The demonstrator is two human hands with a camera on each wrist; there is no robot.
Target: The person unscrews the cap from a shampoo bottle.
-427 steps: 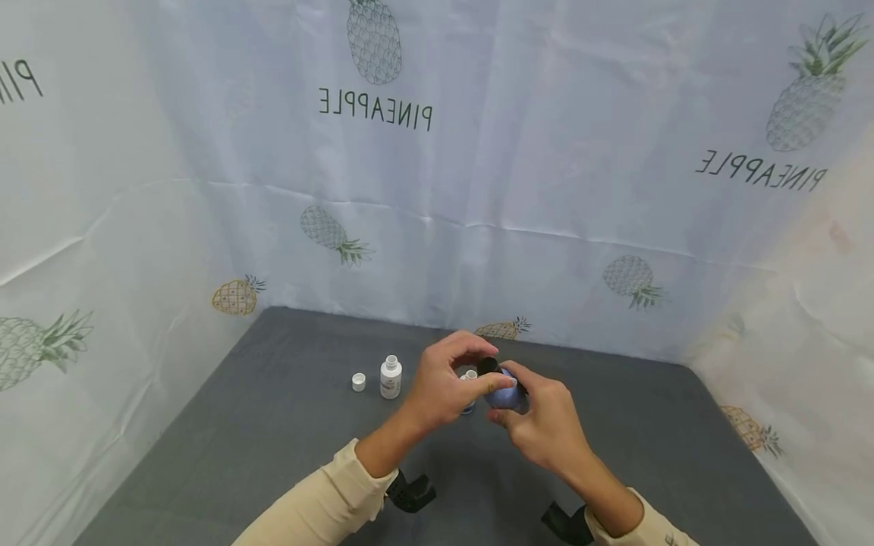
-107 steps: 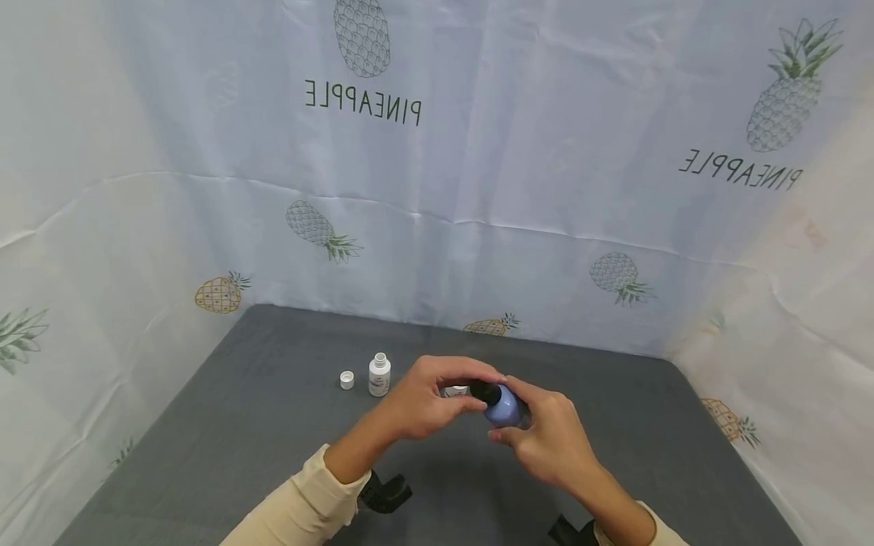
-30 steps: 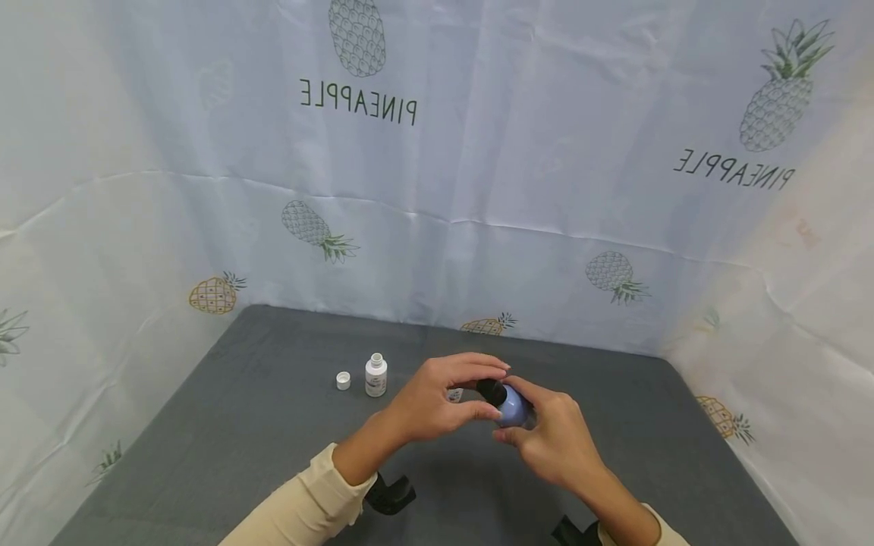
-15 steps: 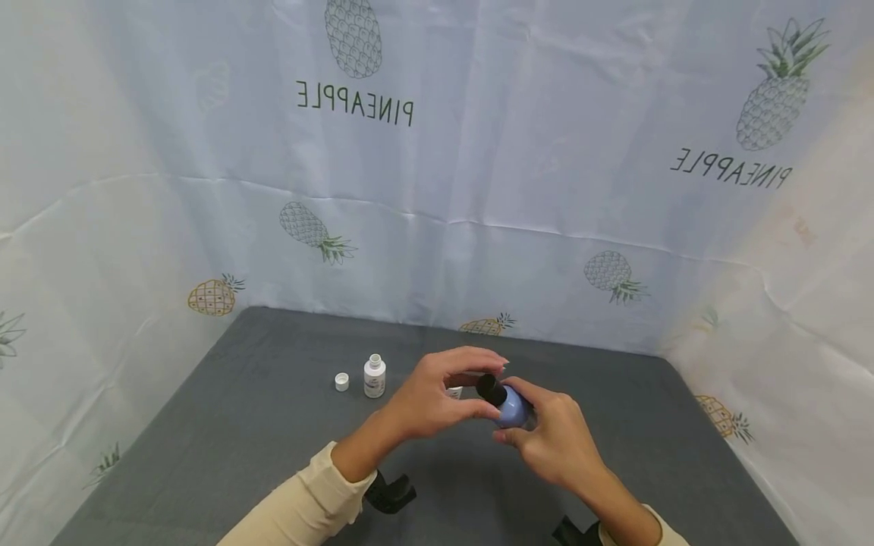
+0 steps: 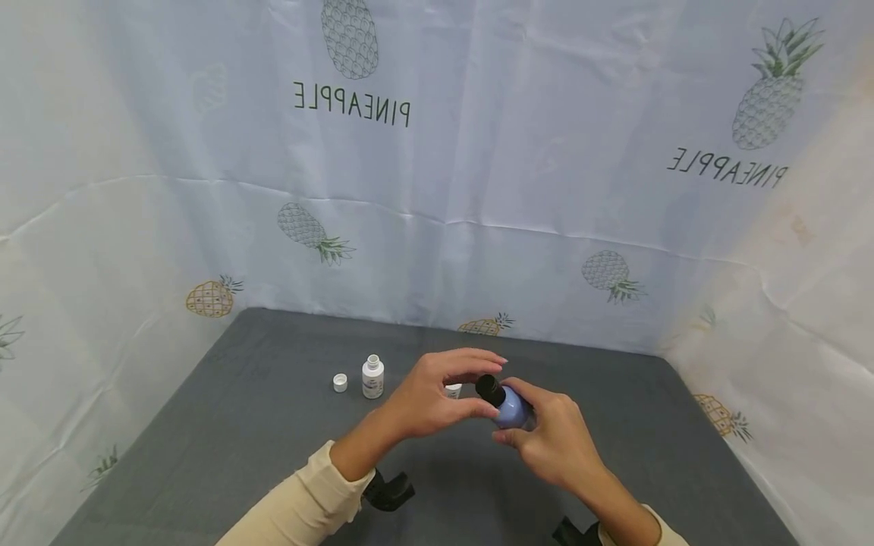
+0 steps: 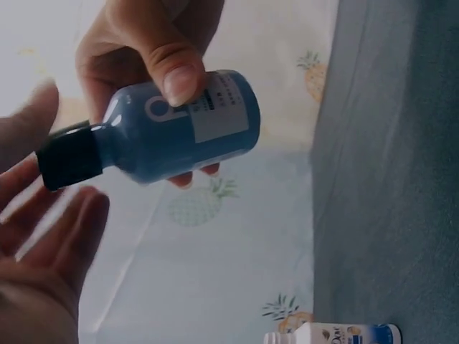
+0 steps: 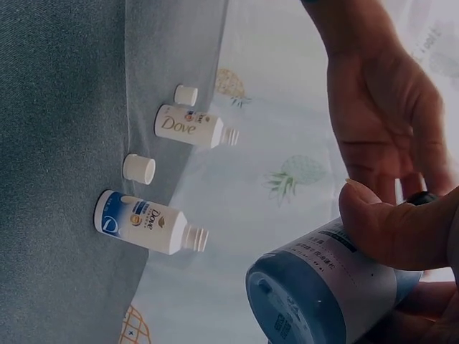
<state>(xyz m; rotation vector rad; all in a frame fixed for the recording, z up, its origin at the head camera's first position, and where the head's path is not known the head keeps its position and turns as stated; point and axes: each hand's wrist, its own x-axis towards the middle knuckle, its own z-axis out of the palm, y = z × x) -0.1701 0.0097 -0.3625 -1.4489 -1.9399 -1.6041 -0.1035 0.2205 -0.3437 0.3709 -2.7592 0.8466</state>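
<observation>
My right hand [image 5: 556,432] grips a blue bottle [image 5: 512,409] by its body, held tilted above the table. A black cap [image 5: 488,388] sits on the bottle's neck, pointing toward my left hand [image 5: 433,394]. That left hand curves loosely around the cap, its fingers spread and lifted off it. In the left wrist view a gap shows between the cap [image 6: 70,156] and the lower fingers [image 6: 82,229], while the thumb is close to the cap's edge. The right thumb [image 6: 179,82] presses on the bottle's side beside a pale label.
Two white Dove bottles without caps, a blue-based one [image 7: 147,222] and a plainer one [image 7: 188,127], stand on the grey table [image 5: 273,455]. Each has a white cap [image 7: 139,168] lying near it. A pineapple-print curtain [image 5: 437,189] encloses the table.
My left fingers, which pinched the black cap a few seconds ago, have spread away from it. Over the last second the cap has come more into sight. The right hand keeps its grip.
</observation>
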